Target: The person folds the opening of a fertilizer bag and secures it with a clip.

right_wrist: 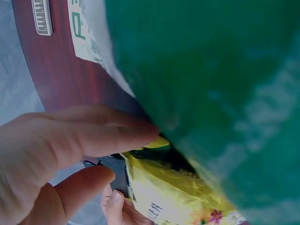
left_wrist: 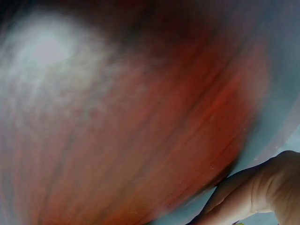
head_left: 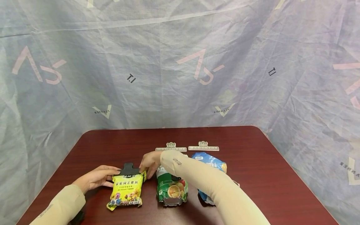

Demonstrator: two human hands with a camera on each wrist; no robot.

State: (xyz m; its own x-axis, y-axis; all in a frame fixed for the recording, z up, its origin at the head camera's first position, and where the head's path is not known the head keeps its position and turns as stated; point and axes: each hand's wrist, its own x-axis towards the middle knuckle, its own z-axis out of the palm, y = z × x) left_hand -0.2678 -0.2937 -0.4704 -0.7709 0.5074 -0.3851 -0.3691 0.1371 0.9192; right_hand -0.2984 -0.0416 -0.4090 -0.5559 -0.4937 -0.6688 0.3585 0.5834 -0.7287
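Observation:
A yellow fertilizer bag with printed flowers lies at the left of the table, a black clip across its top edge. My left hand pinches the left end of this clip at the bag's corner, thumb on top. At the other end of the clip is my right hand. In the right wrist view, that hand's thumb and fingers are apart, the fingertips right at the bag's folded corner. The left wrist view shows mostly blurred tabletop and part of the left hand.
A green bag with fruit pictures stands right of the yellow one. My right sleeve crosses over it and partly hides a blue bag. Two pale clips with piano-key patterns lie behind. A dark object sits by the left sleeve.

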